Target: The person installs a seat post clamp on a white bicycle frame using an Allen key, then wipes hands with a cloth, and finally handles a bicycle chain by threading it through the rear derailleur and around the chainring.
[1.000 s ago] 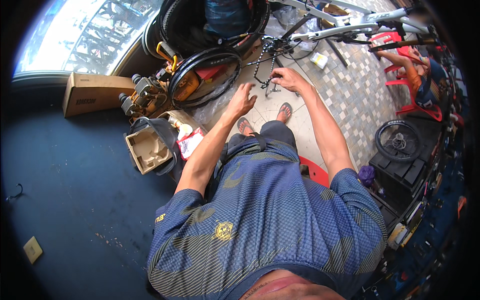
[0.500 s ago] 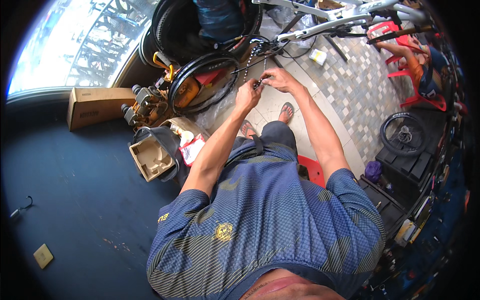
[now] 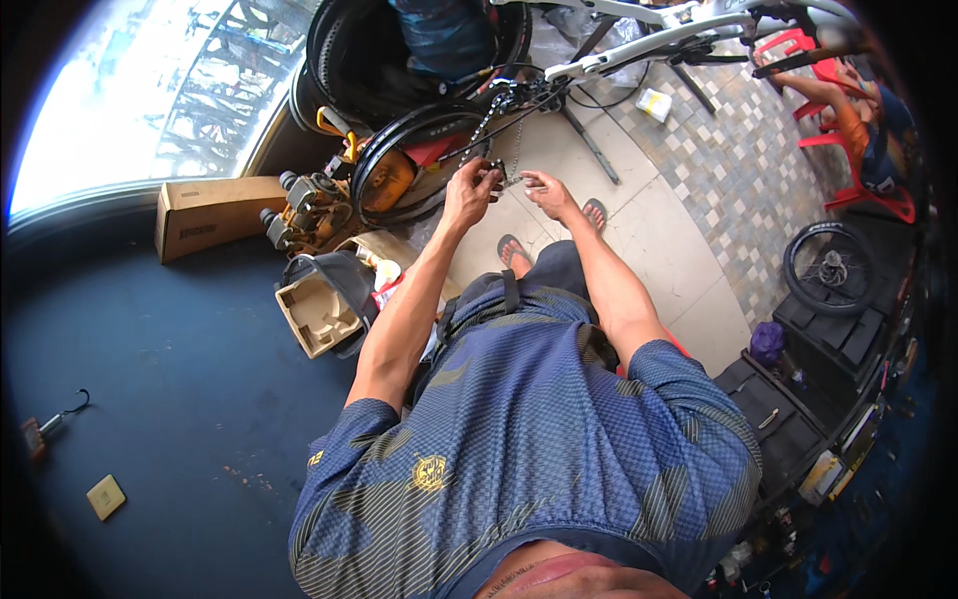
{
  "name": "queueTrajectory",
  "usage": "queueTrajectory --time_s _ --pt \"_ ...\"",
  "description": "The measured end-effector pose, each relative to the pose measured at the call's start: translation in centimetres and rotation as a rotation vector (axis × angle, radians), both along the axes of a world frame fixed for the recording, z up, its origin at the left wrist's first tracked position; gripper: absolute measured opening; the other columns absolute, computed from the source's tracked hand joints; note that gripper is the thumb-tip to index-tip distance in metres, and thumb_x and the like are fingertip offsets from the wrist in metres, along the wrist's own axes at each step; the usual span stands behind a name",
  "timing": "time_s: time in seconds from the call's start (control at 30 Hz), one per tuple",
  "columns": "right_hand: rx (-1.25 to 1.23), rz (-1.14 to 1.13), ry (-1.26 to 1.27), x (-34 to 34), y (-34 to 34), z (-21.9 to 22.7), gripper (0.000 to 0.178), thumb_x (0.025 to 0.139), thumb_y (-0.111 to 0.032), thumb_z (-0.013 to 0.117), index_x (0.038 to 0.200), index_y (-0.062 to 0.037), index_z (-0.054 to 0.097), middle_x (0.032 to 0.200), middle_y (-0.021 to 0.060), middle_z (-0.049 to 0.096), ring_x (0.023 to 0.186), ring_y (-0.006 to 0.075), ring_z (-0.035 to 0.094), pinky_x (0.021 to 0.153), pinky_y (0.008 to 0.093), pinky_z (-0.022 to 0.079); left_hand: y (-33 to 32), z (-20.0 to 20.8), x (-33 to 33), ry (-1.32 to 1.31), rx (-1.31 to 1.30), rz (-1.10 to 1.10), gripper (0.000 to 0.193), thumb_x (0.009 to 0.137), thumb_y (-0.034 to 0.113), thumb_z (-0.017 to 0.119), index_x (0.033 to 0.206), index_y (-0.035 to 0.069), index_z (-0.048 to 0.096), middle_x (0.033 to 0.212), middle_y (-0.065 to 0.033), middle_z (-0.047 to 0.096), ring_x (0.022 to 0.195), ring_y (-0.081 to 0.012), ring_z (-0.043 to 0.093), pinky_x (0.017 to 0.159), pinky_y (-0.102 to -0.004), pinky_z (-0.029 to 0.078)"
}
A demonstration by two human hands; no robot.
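Note:
A bicycle chain [image 3: 481, 130] hangs from the drivetrain [image 3: 507, 98] of a pale grey bicycle frame [image 3: 639, 48], in two runs that come down to my hands. My left hand [image 3: 467, 195] is closed around the chain, its thumb and fingers pinched together, with a small dark part showing at the fingertips. Close by on the right, my right hand [image 3: 551, 196] pinches a short stretch of chain between thumb and fingers. A small gap separates the two hands. The exact links in my fingers are too small to make out.
Bicycle tyres [image 3: 424, 150] and a black tub [image 3: 359, 60] stand ahead on the left. Nearer are a cardboard box [image 3: 215, 215] and a bin [image 3: 334, 270] holding a moulded tray. A stand leg [image 3: 591, 145] rests beyond my right hand. A person [image 3: 863, 130] sits far right, above a wheel [image 3: 828, 268].
My hands have moved apart and slightly nearer to me, the left going leftward. A stretch of chain now shows between them. The whole view has shifted a little.

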State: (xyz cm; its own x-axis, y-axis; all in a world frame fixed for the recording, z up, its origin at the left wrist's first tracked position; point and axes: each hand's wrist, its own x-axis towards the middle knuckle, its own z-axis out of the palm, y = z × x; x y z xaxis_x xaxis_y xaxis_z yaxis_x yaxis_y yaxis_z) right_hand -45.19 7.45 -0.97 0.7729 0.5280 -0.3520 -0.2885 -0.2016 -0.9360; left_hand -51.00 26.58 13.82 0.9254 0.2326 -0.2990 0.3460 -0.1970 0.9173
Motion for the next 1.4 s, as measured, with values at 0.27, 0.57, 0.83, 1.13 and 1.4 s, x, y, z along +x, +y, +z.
queueTrajectory --time_s 0.27,0.57,0.83,1.13,1.4 --pt "0.162 -0.214 0.120 1.4 -0.1 0.8 0.024 0.092 -0.010 0.070 0.116 -0.0098 0.068 0.093 -0.0023 0.066 0.083 0.0057 0.057 0.074 0.0221 0.048 0.2 0.1 0.7 0.012 -0.006 -0.042 0.027 0.096 0.021 0.066 0.112 -0.001 0.064 0.095 -0.0156 0.073 0.086 -0.0227 0.074 0.069 -0.0332 0.059" --pt "0.480 -0.473 -0.043 3.3 -5.1 8.0 0.019 0.095 -0.009 0.069 0.114 -0.0076 0.064 0.092 -0.0049 0.063 0.086 0.0043 0.056 0.082 0.0203 0.044 1.3 -1.8 0.3 -0.032 0.542 -0.329 0.025 0.085 0.021 0.072 0.104 0.005 0.074 0.098 -0.0239 0.063 0.093 -0.0394 0.064 0.085 -0.0458 0.051" --pt "0.607 -0.285 -0.228 3.0 -2.7 18.0 0.014 0.099 -0.010 0.064 0.112 -0.0076 0.061 0.097 -0.0020 0.066 0.089 0.0050 0.058 0.082 0.0210 0.046 0.3 -1.8 0.2 -0.078 0.505 -0.355 0.036 0.085 0.017 0.072 0.119 0.006 0.068 0.111 -0.0243 0.064 0.103 -0.0394 0.063 0.092 -0.0449 0.050" --pt "0.215 0.080 -0.395 2.4 2.5 20.9 0.016 0.093 -0.013 0.070 0.108 -0.0080 0.069 0.096 0.0028 0.072 0.086 0.0097 0.066 0.077 0.0274 0.054 -0.4 2.1 -0.9 -0.333 0.421 -0.154 0.063 0.085 0.019 0.073 0.141 0.006 0.047 0.131 -0.0256 0.056 0.119 -0.0413 0.058 0.098 -0.0458 0.049" --pt "0.081 0.164 -0.837 -3.4 8.8 21.8 0.031 0.089 -0.022 0.070 0.118 -0.0107 0.066 0.113 0.0121 0.068 0.107 0.0293 0.064 0.093 0.0395 0.052 2.5 1.0 -4.4 -0.329 -0.346 0.177 0.024 0.102 0.014 0.052 0.113 -0.003 0.065 0.104 -0.0098 0.070 0.094 -0.0160 0.064 0.084 -0.0320 0.052"
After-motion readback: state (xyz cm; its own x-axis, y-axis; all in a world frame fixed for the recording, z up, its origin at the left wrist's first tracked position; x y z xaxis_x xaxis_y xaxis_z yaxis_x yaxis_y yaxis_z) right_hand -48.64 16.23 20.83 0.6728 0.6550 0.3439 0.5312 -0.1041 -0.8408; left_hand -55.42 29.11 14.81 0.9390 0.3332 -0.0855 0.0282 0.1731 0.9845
